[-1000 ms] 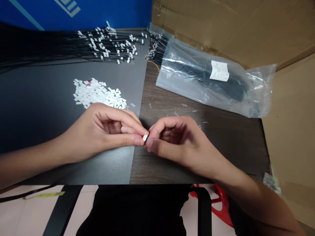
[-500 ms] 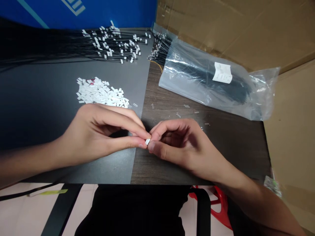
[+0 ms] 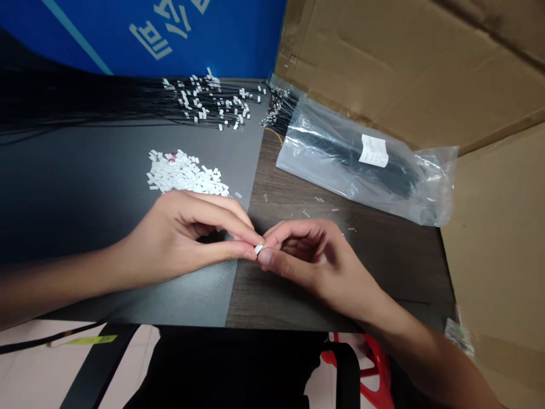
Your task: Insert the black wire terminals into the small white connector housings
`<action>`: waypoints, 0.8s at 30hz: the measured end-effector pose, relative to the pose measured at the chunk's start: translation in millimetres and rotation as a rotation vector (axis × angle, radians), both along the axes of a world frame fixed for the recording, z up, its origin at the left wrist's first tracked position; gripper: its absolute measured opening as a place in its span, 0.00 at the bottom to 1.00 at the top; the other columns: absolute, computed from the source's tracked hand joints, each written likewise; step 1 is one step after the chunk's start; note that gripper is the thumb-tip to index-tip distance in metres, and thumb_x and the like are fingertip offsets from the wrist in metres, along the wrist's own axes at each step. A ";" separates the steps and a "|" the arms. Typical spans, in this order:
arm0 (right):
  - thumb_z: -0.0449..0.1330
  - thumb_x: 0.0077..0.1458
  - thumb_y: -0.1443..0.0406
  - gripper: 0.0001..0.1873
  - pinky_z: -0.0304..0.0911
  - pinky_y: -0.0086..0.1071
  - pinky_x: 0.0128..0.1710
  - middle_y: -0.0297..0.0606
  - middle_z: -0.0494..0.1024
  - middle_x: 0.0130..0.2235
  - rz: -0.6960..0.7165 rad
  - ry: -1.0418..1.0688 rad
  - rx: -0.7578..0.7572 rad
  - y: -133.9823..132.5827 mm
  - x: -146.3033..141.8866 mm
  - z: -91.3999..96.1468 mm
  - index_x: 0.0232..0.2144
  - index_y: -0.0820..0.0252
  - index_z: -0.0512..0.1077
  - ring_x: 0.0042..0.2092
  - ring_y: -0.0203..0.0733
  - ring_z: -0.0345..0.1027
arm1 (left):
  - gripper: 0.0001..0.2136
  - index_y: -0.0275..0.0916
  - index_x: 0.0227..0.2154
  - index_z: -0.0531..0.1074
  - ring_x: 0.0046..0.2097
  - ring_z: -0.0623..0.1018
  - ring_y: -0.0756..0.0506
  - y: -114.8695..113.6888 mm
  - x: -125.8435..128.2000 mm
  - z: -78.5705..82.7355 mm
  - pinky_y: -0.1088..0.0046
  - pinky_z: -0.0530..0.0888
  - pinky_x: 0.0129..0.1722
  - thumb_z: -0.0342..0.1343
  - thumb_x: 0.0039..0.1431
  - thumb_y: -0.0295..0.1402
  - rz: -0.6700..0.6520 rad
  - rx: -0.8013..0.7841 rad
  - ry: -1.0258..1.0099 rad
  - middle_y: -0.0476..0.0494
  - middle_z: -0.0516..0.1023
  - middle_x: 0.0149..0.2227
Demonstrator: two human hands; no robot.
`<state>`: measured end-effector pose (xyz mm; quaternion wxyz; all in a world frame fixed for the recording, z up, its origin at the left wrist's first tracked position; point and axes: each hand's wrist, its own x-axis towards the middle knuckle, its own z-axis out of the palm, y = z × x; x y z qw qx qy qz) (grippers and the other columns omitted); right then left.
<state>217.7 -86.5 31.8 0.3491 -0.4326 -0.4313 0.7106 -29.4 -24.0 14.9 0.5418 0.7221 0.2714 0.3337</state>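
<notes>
A small white connector housing (image 3: 258,249) is pinched between my fingertips, above the seam where the grey mat meets the dark wood. My left hand (image 3: 204,230) grips it from the left between thumb and forefinger. From the right, the thumb and forefinger of my right hand (image 3: 313,255) close on the same piece, their tips touching it. The fingers cover most of the housing. Just behind my left hand lies a heap of similar white housings (image 3: 185,173) on the grey mat (image 3: 123,156).
Black wires with white ends (image 3: 208,102) lie at the back left, by a blue panel (image 3: 230,40). A clear plastic bag (image 3: 340,153) of black wires lies back right, before a cardboard box (image 3: 361,68). Tiny clear pieces (image 3: 319,199) dot the wood.
The view has tilted up slightly, so more of the blue panel shows. Both hands keep their pinch on the white connector housing, with hardly any visible movement of the fingers.
</notes>
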 end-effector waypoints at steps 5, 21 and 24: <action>0.86 0.57 0.63 0.12 0.75 0.33 0.44 0.34 0.89 0.37 -0.050 -0.119 0.107 -5.9 -4.1 5.8 0.37 0.56 0.87 0.39 0.39 0.79 | 0.04 0.45 0.40 0.94 0.40 0.90 0.48 2.3 0.4 4.5 0.81 0.86 0.42 0.80 0.67 0.29 -0.029 -0.242 -0.172 0.42 0.92 0.40; 0.67 0.76 0.57 0.17 0.84 0.39 0.51 0.44 0.93 0.47 0.203 -0.577 0.501 -6.5 -11.3 -1.8 0.59 0.58 0.84 0.45 0.45 0.88 | 0.07 0.36 0.37 0.85 0.36 0.83 0.50 114.8 -83.5 57.9 0.81 0.84 0.35 0.76 0.69 0.31 0.388 -0.588 -0.265 0.45 0.86 0.33; 0.64 0.76 0.60 0.15 0.83 0.38 0.47 0.46 0.93 0.45 0.173 -0.722 0.563 9.2 -10.8 7.4 0.56 0.62 0.85 0.43 0.45 0.88 | 0.12 0.31 0.42 0.85 0.35 0.80 0.56 113.4 -103.6 72.1 0.87 0.76 0.32 0.71 0.79 0.37 0.430 -0.442 -0.199 0.50 0.86 0.35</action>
